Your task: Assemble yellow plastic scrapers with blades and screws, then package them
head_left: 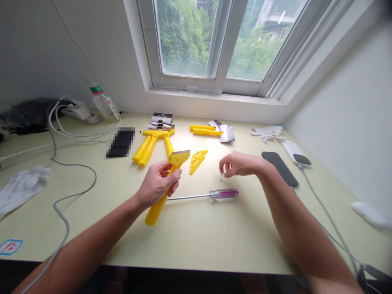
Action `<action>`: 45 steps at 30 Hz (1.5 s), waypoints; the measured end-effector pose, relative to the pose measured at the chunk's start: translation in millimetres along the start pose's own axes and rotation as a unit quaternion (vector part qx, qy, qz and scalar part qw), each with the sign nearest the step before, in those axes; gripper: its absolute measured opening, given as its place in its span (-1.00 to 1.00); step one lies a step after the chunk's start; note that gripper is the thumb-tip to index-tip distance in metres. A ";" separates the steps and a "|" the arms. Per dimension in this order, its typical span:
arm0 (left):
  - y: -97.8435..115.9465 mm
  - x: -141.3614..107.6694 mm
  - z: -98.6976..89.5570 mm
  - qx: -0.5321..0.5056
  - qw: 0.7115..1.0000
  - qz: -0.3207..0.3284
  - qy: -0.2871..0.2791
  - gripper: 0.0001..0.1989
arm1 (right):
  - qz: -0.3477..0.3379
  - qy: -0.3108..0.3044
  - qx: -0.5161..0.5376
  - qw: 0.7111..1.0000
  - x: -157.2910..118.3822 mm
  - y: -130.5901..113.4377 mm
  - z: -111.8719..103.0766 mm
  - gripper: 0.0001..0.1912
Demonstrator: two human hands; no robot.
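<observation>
My left hand (161, 181) is wrapped round a yellow scraper (157, 209), tilted with its metal-edged head up. My right hand (234, 164) is pinched just above the table, at small shiny pieces, perhaps screws (221, 178); whether they are held or lying there is unclear. Between and below the hands lies a screwdriver (223, 194) with a clear and purple handle, its shaft tip hidden behind the scraper. Small yellow triangular parts (198, 161) rest between the hands. Several yellow scraper bodies (148, 149) lie behind my left hand, and two yellow handles (203, 130) lie further back.
Packaging cards (161, 119) stand at the back. A dark phone (279, 168) and white power bank (296, 153) are at right, with gloves (268, 132) behind. At left are a bottle (105, 107), a pixelated dark object (121, 142), a glove (26, 185) and a grey cable (73, 165).
</observation>
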State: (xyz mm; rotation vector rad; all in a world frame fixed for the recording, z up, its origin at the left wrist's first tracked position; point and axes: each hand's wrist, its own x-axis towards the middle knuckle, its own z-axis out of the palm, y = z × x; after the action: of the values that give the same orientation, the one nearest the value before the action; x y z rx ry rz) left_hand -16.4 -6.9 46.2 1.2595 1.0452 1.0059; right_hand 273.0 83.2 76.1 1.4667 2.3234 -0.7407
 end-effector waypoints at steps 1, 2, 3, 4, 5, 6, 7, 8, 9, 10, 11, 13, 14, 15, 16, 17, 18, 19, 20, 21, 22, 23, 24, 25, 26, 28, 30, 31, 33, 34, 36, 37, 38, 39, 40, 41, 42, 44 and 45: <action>-1.9 1.5 0.7 -0.029 1.000 -0.011 -0.002 -0.76 | -0.012 -0.002 -0.007 1.000 1.6 -2.1 4.2 -0.76; -3.8 3.3 1.3 -0.052 0.998 -0.022 -0.002 -0.74 | -0.016 0.000 -0.017 1.000 3.6 -5.4 8.2 -0.75; -5.5 5.1 1.7 -0.071 0.997 -0.035 0.000 -0.72 | -0.014 0.001 -0.027 1.000 5.8 -9.1 11.7 -0.74; -6.8 6.8 2.1 -0.085 0.995 -0.047 0.002 -0.72 | -0.010 0.001 -0.037 0.999 7.8 -12.6 14.5 -0.73; -7.6 8.2 2.4 -0.095 0.994 -0.060 0.003 -0.71 | -0.005 0.001 -0.045 0.999 9.5 -15.5 16.5 -0.72; -7.9 9.4 2.6 -0.103 0.992 -0.071 0.002 -0.71 | -0.002 0.001 -0.049 0.999 10.8 -17.6 17.7 -0.73; -7.8 10.1 2.8 -0.111 0.991 -0.079 0.001 -0.70 | 0.000 0.002 -0.052 0.999 11.6 -19.1 18.4 -0.74; -7.5 10.5 2.8 -0.119 0.989 -0.085 0.000 -0.70 | 0.001 0.003 -0.054 0.999 11.9 -20.0 18.7 -0.76; -7.3 10.7 2.8 -0.127 0.988 -0.089 0.000 -0.71 | 0.000 0.004 -0.055 0.998 11.9 -20.7 18.6 -0.78; -7.1 10.6 2.6 -0.135 0.987 -0.092 0.000 -0.71 | -0.002 0.005 -0.056 0.998 11.6 -21.2 18.5 -0.81; -7.2 10.5 2.4 -0.142 0.985 -0.093 -0.001 -0.71 | -0.004 0.007 -0.057 0.998 11.2 -21.7 18.5 -0.83; -7.9 10.3 1.8 -0.156 0.983 -0.095 -0.006 -0.71 | -0.011 0.010 -0.056 0.998 10.6 -23.2 18.9 -0.85; -8.4 10.2 1.5 -0.162 0.982 -0.096 -0.011 -0.72 | -0.015 0.011 -0.056 0.998 10.6 -24.1 19.4 -0.85; -8.9 10.2 1.3 -0.168 0.981 -0.095 -0.016 -0.72 | -0.018 0.013 -0.055 0.998 10.8 -24.9 20.0 -0.85; -9.3 10.2 1.0 -0.175 0.980 -0.094 -0.021 -0.72 | -0.019 0.015 -0.054 0.998 11.1 -25.4 20.6 -0.84; -9.5 10.2 0.6 -0.180 0.979 -0.092 -0.025 -0.72 | -0.018 0.016 -0.055 0.998 11.3 -25.7 20.9 -0.84; -9.7 10.2 0.2 -0.184 0.978 -0.091 -0.028 -0.71 | -0.016 0.017 -0.055 0.998 11.3 -25.4 20.8 -0.85; -9.8 10.2 -0.3 -0.185 0.978 -0.090 -0.028 -0.71 | -0.015 0.018 -0.055 0.998 11.0 -24.6 20.1 -0.84; -9.9 10.3 -1.0 -0.185 0.978 -0.089 -0.029 -0.71 | -0.015 0.019 -0.055 0.998 10.3 -23.1 18.6 -0.84; -10.2 10.5 -1.8 -0.184 0.979 -0.088 -0.031 -0.71 | -0.015 0.022 -0.054 0.998 9.1 -20.9 16.5 -0.82; -10.7 10.7 -2.7 -0.181 0.979 -0.087 -0.033 -0.71 | -0.015 0.027 -0.052 0.998 7.6 -18.3 13.9 -0.82; -11.4 11.0 -3.6 -0.179 0.979 -0.085 -0.037 -0.71 | -0.013 0.032 -0.049 0.998 5.8 -15.2 11.0 -0.81; -12.2 11.4 -4.5 -0.176 0.980 -0.084 -0.042 -0.72 | -0.007 0.036 -0.045 0.998 4.2 -12.1 8.1 -0.80; -13.1 11.8 -5.3 -0.174 0.980 -0.081 -0.046 -0.72 | 0.000 0.037 -0.042 0.998 2.8 -9.2 5.7 -0.80; -14.0 12.1 -5.9 -0.173 0.981 -0.079 -0.048 -0.72 | 0.006 0.035 -0.041 0.999 1.8 -6.7 3.9 -0.80; -15.7 12.6 -6.4 -0.169 0.981 -0.076 -0.049 -0.72 | 0.007 0.027 -0.044 0.999 1.6 -4.2 2.9 -0.79; -16.7 12.7 -6.0 -0.166 0.982 -0.076 -0.050 -0.72 | -0.004 0.026 -0.055 0.998 3.7 -5.0 5.3 -0.79; -16.9 12.6 -5.6 -0.164 0.982 -0.076 -0.051 -0.73 | -0.009 0.027 -0.062 0.998 5.4 -6.1 7.2 -0.79; -16.7 12.3 -4.4 -0.161 0.982 -0.077 -0.053 -0.73 | -0.011 0.029 -0.070 0.997 9.4 -8.7 11.5 -0.78; -16.3 12.1 -3.9 -0.161 0.983 -0.078 -0.052 -0.73 | -0.010 0.027 -0.071 0.997 11.3 -9.8 13.5 -0.79; -15.2 11.9 -2.9 -0.164 0.982 -0.078 -0.047 -0.73 | -0.009 0.024 -0.067 0.997 14.7 -10.8 16.9 -0.81; -14.7 11.7 -2.7 -0.165 0.982 -0.079 -0.045 -0.73 | -0.009 0.025 -0.065 0.998 15.8 -11.0 18.0 -0.82; -14.2 11.7 -2.5 -0.166 0.982 -0.079 -0.044 -0.73 | -0.010 0.028 -0.063 0.998 16.4 -11.1 18.6 -0.82; -13.8 11.6 -2.3 -0.167 0.982 -0.079 -0.043 -0.73 | -0.013 0.031 -0.061 0.998 16.5 -11.6 18.6 -0.83; -13.7 11.5 -2.2 -0.168 0.982 -0.080 -0.042 -0.73 | -0.017 0.034 -0.059 0.998 15.9 -12.6 18.0 -0.84; -13.8 11.4 -2.1 -0.169 0.981 -0.081 -0.043 -0.73 | -0.021 0.037 -0.057 0.997 14.6 -14.4 16.7 -0.84; -14.1 11.2 -2.0 -0.170 0.981 -0.083 -0.043 -0.73 | -0.030 0.042 -0.052 0.997 12.6 -17.1 14.9 -0.85; -15.7 10.7 -1.3 -0.171 0.980 -0.087 -0.049 -0.72 | -0.073 0.071 -0.032 0.994 7.1 -25.6 10.5 -0.86; -16.8 10.3 -0.9 -0.169 0.980 -0.089 -0.057 -0.72 | -0.108 0.094 -0.019 0.989 3.9 -31.3 8.4 -0.86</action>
State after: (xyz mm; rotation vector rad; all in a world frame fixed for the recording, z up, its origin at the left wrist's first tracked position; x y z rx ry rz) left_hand -14.6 2.4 28.8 0.9173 0.8400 0.9175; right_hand 242.9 70.5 75.5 1.3332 2.6557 -0.6304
